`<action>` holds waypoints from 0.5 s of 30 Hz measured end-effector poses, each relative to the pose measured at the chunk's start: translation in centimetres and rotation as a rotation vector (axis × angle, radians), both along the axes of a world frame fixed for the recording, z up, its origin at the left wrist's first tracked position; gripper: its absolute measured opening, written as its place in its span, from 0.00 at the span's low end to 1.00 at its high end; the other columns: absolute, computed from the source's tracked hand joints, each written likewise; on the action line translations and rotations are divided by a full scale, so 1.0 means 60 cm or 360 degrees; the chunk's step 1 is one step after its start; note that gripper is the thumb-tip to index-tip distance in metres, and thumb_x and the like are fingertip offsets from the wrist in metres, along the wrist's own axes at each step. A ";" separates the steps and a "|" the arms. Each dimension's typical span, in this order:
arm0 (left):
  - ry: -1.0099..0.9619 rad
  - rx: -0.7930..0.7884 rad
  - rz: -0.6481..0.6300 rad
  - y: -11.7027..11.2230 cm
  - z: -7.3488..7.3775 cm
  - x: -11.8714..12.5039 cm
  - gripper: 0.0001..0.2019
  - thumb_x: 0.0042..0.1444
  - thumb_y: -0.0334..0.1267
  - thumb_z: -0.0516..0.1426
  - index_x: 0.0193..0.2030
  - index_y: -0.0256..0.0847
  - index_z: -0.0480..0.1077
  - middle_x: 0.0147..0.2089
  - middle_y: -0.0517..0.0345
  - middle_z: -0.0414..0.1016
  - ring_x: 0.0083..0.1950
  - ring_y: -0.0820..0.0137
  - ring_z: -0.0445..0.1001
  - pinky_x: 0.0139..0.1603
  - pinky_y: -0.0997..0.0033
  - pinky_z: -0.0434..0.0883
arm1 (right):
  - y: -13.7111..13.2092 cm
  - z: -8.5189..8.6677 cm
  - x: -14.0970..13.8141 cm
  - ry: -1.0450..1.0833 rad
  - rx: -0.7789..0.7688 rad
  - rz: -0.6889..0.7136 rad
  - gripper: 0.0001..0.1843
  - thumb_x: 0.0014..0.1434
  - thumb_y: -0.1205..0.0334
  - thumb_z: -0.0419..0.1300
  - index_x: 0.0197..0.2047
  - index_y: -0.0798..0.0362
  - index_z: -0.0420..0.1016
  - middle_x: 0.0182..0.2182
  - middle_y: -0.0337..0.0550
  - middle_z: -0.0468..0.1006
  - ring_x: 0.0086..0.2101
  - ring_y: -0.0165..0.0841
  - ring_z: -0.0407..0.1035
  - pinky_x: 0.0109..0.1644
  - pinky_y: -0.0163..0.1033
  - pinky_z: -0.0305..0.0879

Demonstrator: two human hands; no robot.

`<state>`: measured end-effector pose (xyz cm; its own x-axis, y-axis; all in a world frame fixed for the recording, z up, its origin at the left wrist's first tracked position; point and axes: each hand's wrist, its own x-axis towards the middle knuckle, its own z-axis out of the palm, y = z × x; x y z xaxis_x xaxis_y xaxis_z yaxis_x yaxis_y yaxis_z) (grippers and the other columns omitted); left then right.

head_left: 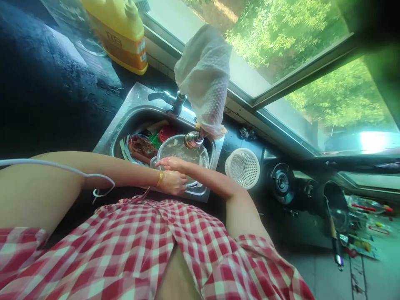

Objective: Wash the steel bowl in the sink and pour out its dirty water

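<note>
A steel bowl (187, 151) with water in it stands in the sink (125, 121), right under the faucet spout (193, 139). My left hand (174, 183), with a gold bangle on the wrist, is closed on the bowl's near rim. My right hand (172, 163) reaches across from the right. Its fingers lie stretched out and flat on the bowl's left edge, just above my left hand. A white cloth (204, 77) hangs over the faucet.
Plates and red dishes (140, 146) lie in the sink left of the bowl. A yellow jug (121, 35) stands on the dark counter behind. To the right are a white plastic basket (243, 167), a stove burner (281, 181) and a pan (336, 207).
</note>
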<state>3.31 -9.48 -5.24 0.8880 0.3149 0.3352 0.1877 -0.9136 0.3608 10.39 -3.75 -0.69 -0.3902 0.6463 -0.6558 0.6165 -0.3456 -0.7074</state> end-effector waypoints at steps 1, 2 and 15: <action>0.0015 -0.0066 -0.0020 0.000 -0.002 -0.005 0.14 0.50 0.22 0.62 0.23 0.42 0.64 0.28 0.48 0.74 0.36 0.57 0.76 0.43 0.54 0.70 | 0.004 0.004 -0.005 -0.0069 -0.0093 0.0019 0.13 0.67 0.61 0.64 0.32 0.54 0.85 0.16 0.32 0.62 0.24 0.32 0.61 0.43 0.46 0.71; 0.0025 -0.0110 -0.0040 0.000 -0.001 -0.013 0.14 0.50 0.22 0.61 0.22 0.42 0.64 0.28 0.48 0.74 0.36 0.57 0.76 0.44 0.54 0.71 | 0.007 0.008 -0.008 -0.0107 -0.0116 -0.0011 0.14 0.68 0.61 0.64 0.30 0.53 0.84 0.17 0.34 0.66 0.25 0.35 0.65 0.45 0.48 0.71; -0.1127 -0.1691 0.1930 -0.035 0.067 -0.201 0.34 0.57 0.52 0.62 0.68 0.38 0.70 0.61 0.41 0.78 0.53 0.52 0.81 0.44 0.57 0.84 | -0.038 0.040 0.027 0.0796 -0.0066 -0.0509 0.14 0.72 0.61 0.63 0.59 0.49 0.80 0.47 0.40 0.87 0.40 0.32 0.81 0.44 0.37 0.82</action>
<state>-8.78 -11.57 -1.22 -0.2032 0.9459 -0.2528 0.0793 0.2733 0.9587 12.01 -6.02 1.74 -0.4487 0.7605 -0.4694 0.0725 -0.4925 -0.8673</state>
